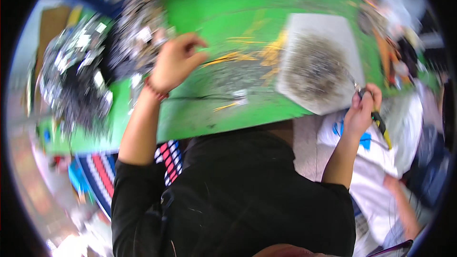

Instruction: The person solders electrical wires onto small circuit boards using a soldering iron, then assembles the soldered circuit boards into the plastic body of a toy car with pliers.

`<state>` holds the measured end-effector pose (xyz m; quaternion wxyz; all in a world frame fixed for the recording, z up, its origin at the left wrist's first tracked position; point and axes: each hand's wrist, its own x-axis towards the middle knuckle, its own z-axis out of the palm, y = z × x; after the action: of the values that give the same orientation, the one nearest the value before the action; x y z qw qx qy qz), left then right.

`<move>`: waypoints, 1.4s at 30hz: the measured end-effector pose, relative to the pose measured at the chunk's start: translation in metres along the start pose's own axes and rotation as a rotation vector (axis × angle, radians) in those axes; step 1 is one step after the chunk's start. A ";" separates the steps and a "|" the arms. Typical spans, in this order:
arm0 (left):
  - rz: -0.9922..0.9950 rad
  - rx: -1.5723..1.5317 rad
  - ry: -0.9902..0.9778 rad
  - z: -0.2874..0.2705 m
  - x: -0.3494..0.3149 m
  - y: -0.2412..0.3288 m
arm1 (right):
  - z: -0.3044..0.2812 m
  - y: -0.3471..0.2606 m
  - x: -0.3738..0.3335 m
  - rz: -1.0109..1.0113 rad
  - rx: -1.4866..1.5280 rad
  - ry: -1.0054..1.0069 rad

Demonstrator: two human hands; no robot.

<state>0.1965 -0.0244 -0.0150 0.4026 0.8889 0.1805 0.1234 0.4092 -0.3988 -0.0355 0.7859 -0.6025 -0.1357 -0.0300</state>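
My left hand [178, 62] is raised over the green table, thumb and bent forefinger apart, with nothing visible between them. Beside it, a heap of small shiny pieces with dark leads [143, 31] is smeared by motion. Thin yellow wires [233, 58] lie just right of that hand. My right hand [362, 112] is closed round a soldering iron [379, 121] with a black and yellow handle. Its metal tip reaches the near right side of a pale board [297, 24], whose middle is covered by a brownish-grey patch [319, 69]; contact cannot be made out.
Another shiny heap with dark strands [76, 74] sits at the table's left end. A small white piece on a dark wire [240, 97] lies near the front edge of the green table [209, 0]. White bags [404, 128] and another person's arm [402, 204] are at the right.
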 end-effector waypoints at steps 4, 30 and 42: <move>-0.138 -0.214 -0.008 -0.014 -0.017 0.010 | 0.070 0.025 -0.058 0.047 -0.106 -0.356; -0.002 -0.161 -0.086 -0.016 -0.026 0.041 | 0.139 0.024 -0.085 0.160 -0.133 -0.701; -0.005 -0.319 0.001 0.023 -0.031 0.054 | 0.176 0.008 -0.082 0.027 -0.001 -0.606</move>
<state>0.1886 -0.0855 0.0090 0.5387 0.8133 0.1608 0.1498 0.3006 -0.2378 -0.0217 0.7096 -0.5863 -0.3560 0.1613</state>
